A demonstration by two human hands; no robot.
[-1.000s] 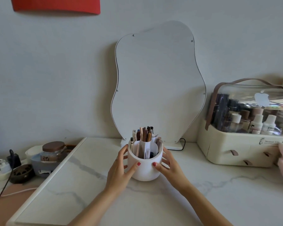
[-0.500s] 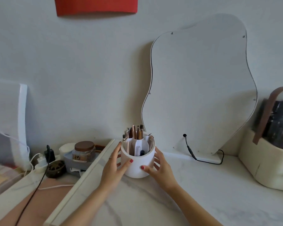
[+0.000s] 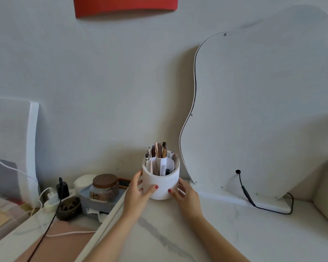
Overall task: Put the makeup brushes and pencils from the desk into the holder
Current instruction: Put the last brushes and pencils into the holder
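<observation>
Slid back toward the desk's (image 3: 225, 233) left rear corner: filled holder (image 3: 160, 184), both hands (image 3: 138, 193) (image 3: 186, 195) cupped around it, sorting apparently finished

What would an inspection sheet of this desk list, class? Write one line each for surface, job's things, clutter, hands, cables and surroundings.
Surface: white marble desk; no loose brushes seen.
Job's things: white holder upright, brushes and pencils standing inside.
Clutter: brown-lidded jar in a grey tray.
Hands: left hand and right hand hold the holder's sides.
Cables: black cable from the mirror; power strip.
Surroundings: wavy mirror, red panel.
</observation>
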